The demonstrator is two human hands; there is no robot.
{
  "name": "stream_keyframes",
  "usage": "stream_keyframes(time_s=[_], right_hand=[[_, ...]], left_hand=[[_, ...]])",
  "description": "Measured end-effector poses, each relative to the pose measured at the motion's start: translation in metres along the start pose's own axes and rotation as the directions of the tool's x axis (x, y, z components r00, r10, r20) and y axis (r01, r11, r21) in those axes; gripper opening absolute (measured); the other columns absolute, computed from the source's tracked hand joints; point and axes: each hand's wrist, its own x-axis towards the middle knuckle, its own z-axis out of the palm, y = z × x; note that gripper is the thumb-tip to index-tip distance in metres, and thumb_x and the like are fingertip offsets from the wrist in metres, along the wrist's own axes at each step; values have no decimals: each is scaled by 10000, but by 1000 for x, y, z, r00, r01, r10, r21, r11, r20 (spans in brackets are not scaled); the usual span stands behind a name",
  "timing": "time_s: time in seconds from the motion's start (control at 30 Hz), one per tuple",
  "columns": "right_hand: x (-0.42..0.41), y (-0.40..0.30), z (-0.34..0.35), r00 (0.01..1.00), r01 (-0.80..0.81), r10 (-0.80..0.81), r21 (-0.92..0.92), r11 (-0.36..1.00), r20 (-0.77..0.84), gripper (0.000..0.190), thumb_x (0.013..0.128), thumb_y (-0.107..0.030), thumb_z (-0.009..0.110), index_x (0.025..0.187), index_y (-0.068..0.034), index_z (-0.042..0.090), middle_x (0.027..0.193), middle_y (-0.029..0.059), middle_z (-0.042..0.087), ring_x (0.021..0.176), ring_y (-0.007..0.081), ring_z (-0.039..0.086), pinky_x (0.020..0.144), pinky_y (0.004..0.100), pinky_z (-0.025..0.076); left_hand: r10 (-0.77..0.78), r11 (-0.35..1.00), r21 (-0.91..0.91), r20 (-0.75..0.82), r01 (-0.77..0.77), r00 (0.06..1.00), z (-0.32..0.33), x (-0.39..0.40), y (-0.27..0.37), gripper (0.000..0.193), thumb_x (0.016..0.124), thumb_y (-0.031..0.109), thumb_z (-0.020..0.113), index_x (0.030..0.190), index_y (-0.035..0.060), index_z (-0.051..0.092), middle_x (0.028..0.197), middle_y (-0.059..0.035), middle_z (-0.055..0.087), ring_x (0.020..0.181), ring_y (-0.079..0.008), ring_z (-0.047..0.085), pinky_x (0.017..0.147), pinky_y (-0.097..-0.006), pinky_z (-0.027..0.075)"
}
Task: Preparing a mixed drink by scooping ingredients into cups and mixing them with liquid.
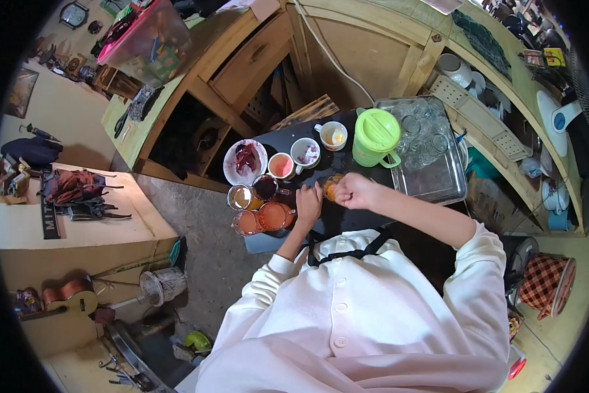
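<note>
A glass with orange contents [331, 187] stands on the dark tabletop before me. My right hand [353, 190] is curled over its right side with the fingers drawn together; anything pinched in them is hidden. My left hand [309, 202] is bent close to the glass's left side, fingertips at or almost at it, and I cannot see whether they grip a handle. Left of that hand are glass mugs of dark red liquid [265, 187], yellowish liquid [240, 197] and orange-red liquid [274, 216], plus another orange-red glass [246, 223].
Behind these stand a bowl with dark red residue [245, 162], a cup of pink contents [281, 165] and two stained white cups [305, 152] [333, 135]. A lidded green pitcher [376, 138] borders a metal tray [427, 184] holding several clear glasses [419, 123]. Wooden shelving [491, 83] curves around the right.
</note>
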Motion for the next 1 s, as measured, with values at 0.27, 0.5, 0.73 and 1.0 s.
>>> stream_keyframes(time_s=[0.27,0.5,0.73,1.0], right_hand=[[4,-17,-15,997,48,-44,63,997,-71,244,816,30,273,1045,9,355,521,-54,269,384,58,241,363,207,196],[-6,5,-16,996,67,-92,-565,823,-17,161,905,-119,265,913,-51,411,541,-77,256,394,42,221,362,195,186],[10,-11,-38,807,225,-243,-661,-716,538,208,850,-177,397,863,-3,511,709,161,584,665,315,572,600,416,437],[-23,-29,12,907,102,-34,-299,-949,419,220,813,-216,459,847,-58,609,818,189,614,801,371,585,702,463,449]], left_hand=[[-50,995,91,11,48,999,4,1,2,399,882,207,410,574,23,585,576,-151,560,664,-283,542,608,-399,370],[13,990,141,-2,-13,1000,15,-5,-6,395,884,206,401,583,41,597,582,-147,566,668,-279,547,628,-393,364],[21,984,177,20,-24,1000,7,-3,-2,345,874,192,421,615,47,597,579,-121,568,665,-267,545,619,-388,356],[53,979,196,-4,-51,999,-1,-3,5,271,856,159,436,671,35,590,578,-115,561,646,-270,542,598,-393,349]])
